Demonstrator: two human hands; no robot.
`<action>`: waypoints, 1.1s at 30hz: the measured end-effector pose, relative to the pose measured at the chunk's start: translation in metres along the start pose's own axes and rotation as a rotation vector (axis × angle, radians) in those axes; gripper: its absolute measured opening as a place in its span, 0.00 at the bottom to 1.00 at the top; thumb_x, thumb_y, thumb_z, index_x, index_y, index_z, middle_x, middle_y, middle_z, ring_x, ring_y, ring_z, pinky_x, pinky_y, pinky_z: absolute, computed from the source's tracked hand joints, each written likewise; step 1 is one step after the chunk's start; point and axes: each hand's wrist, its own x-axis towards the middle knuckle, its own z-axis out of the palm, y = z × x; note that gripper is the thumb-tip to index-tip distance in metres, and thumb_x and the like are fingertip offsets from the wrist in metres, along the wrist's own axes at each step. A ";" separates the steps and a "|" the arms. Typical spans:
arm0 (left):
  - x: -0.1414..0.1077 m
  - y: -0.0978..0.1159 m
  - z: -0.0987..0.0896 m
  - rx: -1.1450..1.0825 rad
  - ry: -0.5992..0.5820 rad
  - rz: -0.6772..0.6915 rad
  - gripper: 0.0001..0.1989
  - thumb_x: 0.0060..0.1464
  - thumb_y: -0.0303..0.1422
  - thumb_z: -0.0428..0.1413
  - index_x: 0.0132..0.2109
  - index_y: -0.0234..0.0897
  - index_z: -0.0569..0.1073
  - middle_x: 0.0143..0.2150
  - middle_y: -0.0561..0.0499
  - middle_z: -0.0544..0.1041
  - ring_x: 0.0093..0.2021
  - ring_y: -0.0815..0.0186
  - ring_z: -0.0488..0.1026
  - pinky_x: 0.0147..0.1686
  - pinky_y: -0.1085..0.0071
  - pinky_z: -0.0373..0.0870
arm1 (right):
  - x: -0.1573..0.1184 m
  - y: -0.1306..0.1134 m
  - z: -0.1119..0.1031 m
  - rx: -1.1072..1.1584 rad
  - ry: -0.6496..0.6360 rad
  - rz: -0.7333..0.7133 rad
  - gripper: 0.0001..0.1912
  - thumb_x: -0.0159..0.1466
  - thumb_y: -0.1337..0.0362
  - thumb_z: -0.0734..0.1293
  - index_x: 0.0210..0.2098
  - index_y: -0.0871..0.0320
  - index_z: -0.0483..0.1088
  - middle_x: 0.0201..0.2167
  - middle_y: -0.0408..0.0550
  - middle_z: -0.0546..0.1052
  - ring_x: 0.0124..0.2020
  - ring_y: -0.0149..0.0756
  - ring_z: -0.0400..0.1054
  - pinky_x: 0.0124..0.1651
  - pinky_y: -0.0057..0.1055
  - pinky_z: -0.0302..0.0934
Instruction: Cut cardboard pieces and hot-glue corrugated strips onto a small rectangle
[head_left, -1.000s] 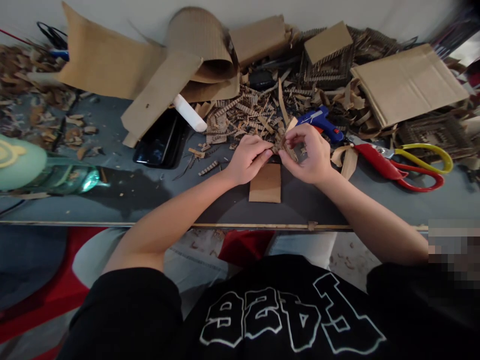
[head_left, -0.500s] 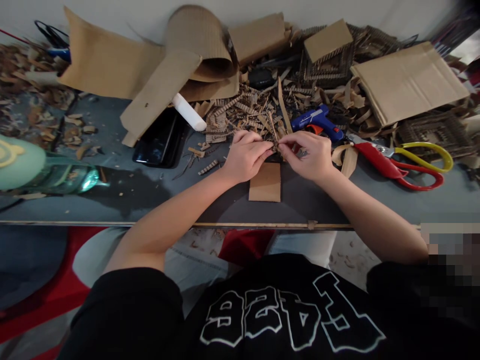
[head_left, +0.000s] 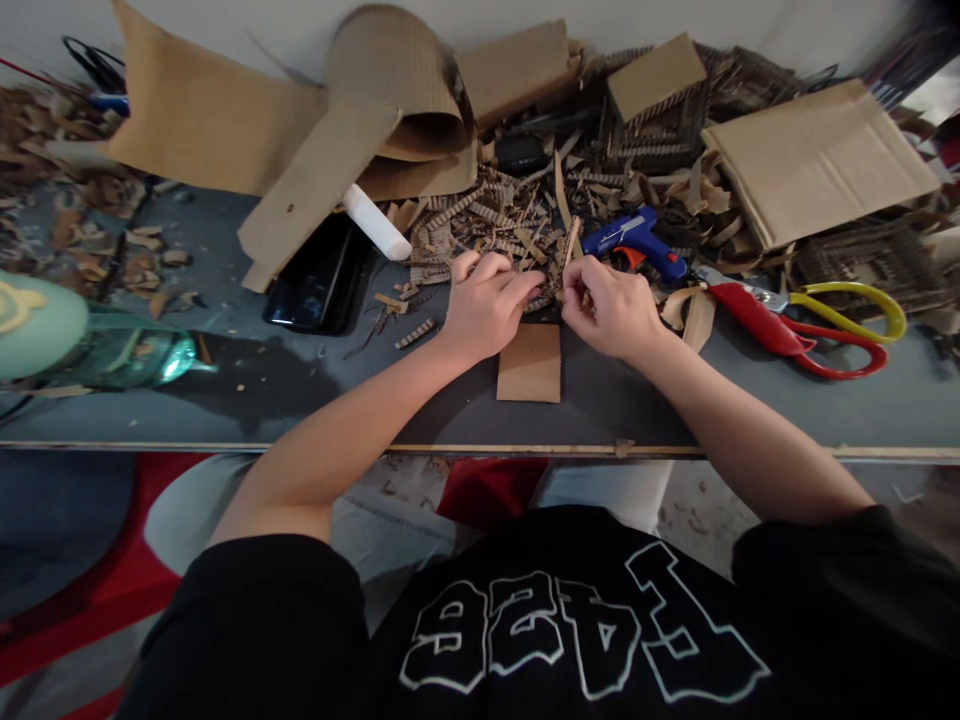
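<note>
My right hand (head_left: 609, 305) pinches a thin strip of corrugated cardboard (head_left: 572, 240), which sticks up from between thumb and fingers. To its left, my left hand (head_left: 484, 308) hovers by the scrap pile, its thumb and forefinger close together and the other fingers bent. Whatever lies between those fingertips is too small to make out. Below the hands, a small square of brown cardboard (head_left: 529, 368) rests flat on the dark table. Loose cardboard strips and shreds (head_left: 487, 215) are heaped just beyond both hands.
A blue glue gun (head_left: 634, 243) and red-and-yellow-handled scissors (head_left: 814, 325) lie right of my hands. On the left are a black phone (head_left: 311, 285), a white stick (head_left: 376, 224) and a green bottle (head_left: 127, 345). Larger cardboard sheets (head_left: 821, 165) and a cardboard roll (head_left: 394, 80) stand behind.
My hands have drawn apart. The right hand has shifted slightly right with the strip, which now stands clear of my left fingers; the left hand has moved a little left.
</note>
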 end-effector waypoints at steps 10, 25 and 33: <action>0.004 -0.024 -0.006 -0.053 0.113 -0.071 0.20 0.72 0.43 0.41 0.46 0.45 0.77 0.28 0.50 0.75 0.44 0.55 0.74 0.55 0.47 0.57 | -0.002 0.002 -0.003 0.106 0.075 -0.133 0.05 0.56 0.69 0.60 0.32 0.56 0.63 0.20 0.39 0.66 0.20 0.27 0.58 0.25 0.26 0.49; 0.000 -0.005 -0.005 -0.140 -0.029 0.005 0.18 0.69 0.45 0.48 0.46 0.40 0.77 0.39 0.44 0.82 0.54 0.51 0.75 0.54 0.50 0.62 | -0.003 0.000 -0.002 0.163 0.157 -0.114 0.05 0.63 0.66 0.60 0.36 0.56 0.68 0.25 0.42 0.73 0.25 0.30 0.67 0.28 0.27 0.59; 0.000 -0.001 -0.004 -0.136 -0.008 -0.035 0.19 0.69 0.44 0.47 0.41 0.40 0.78 0.37 0.45 0.80 0.47 0.54 0.77 0.53 0.48 0.58 | -0.001 -0.002 -0.005 0.213 0.226 -0.045 0.17 0.64 0.55 0.70 0.49 0.56 0.75 0.41 0.49 0.83 0.42 0.40 0.79 0.43 0.35 0.75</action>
